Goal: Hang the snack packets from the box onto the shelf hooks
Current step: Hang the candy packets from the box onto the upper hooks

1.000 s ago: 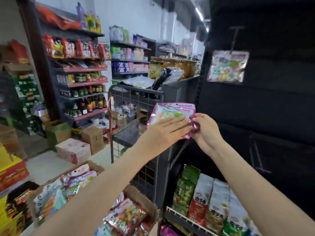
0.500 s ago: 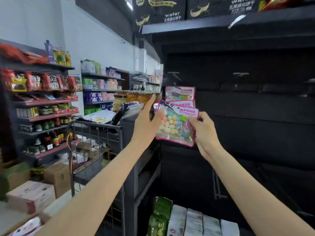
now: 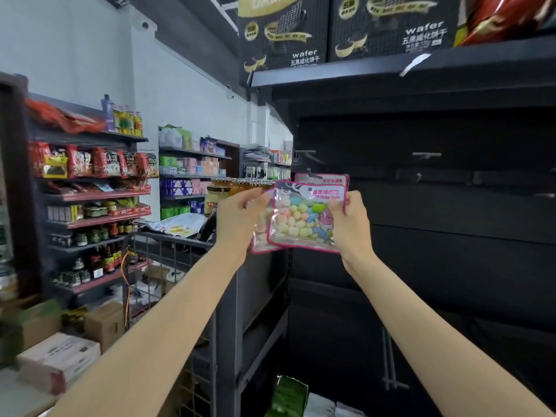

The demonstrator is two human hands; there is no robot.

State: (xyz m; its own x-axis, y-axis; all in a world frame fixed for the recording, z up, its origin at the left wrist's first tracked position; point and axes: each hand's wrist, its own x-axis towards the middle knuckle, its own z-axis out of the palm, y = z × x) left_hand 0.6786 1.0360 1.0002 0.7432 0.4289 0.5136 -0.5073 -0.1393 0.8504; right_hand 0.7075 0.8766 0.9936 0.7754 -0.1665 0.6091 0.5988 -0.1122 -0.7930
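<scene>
I hold up a pink-edged clear snack packet [image 3: 304,218] full of pastel candy balls, in front of the dark hook shelf [image 3: 451,206]. My left hand [image 3: 240,218] pinches its left edge, and a second similar packet [image 3: 259,236] shows partly behind there. My right hand [image 3: 350,221] grips the right edge. Just behind the packet's top, another pink packet [image 3: 323,178] hangs on a hook. Bare hooks [image 3: 425,155] stick out further right on the same row. The box is out of view.
A wire cart [image 3: 168,251] with bags on top stands to my left. Stocked shelves [image 3: 90,191] line the aisle, with cardboard boxes [image 3: 60,356] on the floor. Wafer cartons [image 3: 340,28] sit on the top shelf. Green and white packs [image 3: 291,395] fill the bottom shelf.
I lifted the packet from waist level up to the hook row and my view tilted upward. My left hand went from lying flat on the packet to pinching its left edge.
</scene>
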